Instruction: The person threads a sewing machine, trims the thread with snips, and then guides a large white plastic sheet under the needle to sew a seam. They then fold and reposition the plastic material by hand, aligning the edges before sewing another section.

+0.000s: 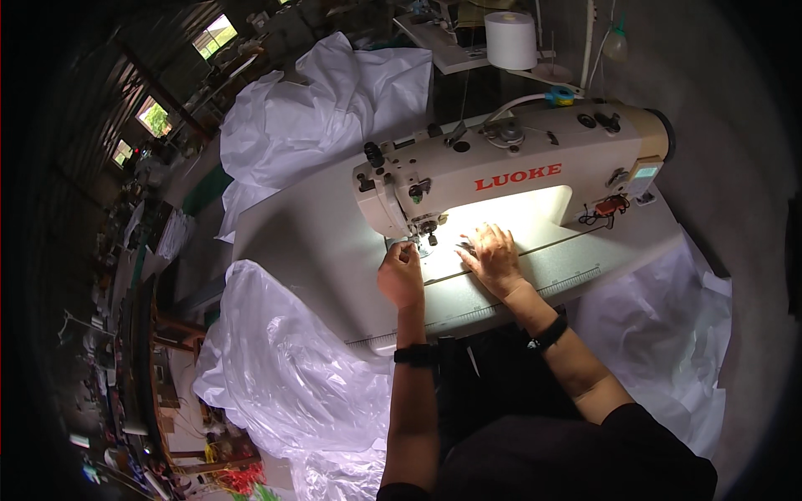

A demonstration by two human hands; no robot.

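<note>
one industrial flatbed sewing machine [458, 171] is set on the table [305, 271], its arm rising ahead of the fingers of both hands and its needle-bar assembly [428, 228] just beside the left fingertips. the left hand [403, 280] has thumb and index finger together in a pinch; whether any thread lies between them is too small to tell. the right hand [494, 260] rests on the lit bed, to the right of the left fingers, its longer fingers slightly apart. a small dark item [465, 245] shows by its thumb and index finger, and i cannot tell whether they are clamped on it.

the machine looks heavy and rigid, nothing for fingers to lift; the parts around the needle are likely slim and easily bent, so a light fingertip hold on the small knobs seems right, clear of the point.

nearer the body than the fingers, a ruler strip [576, 280] follows the table edge. right of the right fingers sits a lit control panel [646, 173]; far ahead of them stands a white thread cone [510, 42]. glossy white sheeting [292, 359] bunches left of the left fingers, probably light, soft and slippery, with more of it far ahead and off to the right.
</note>
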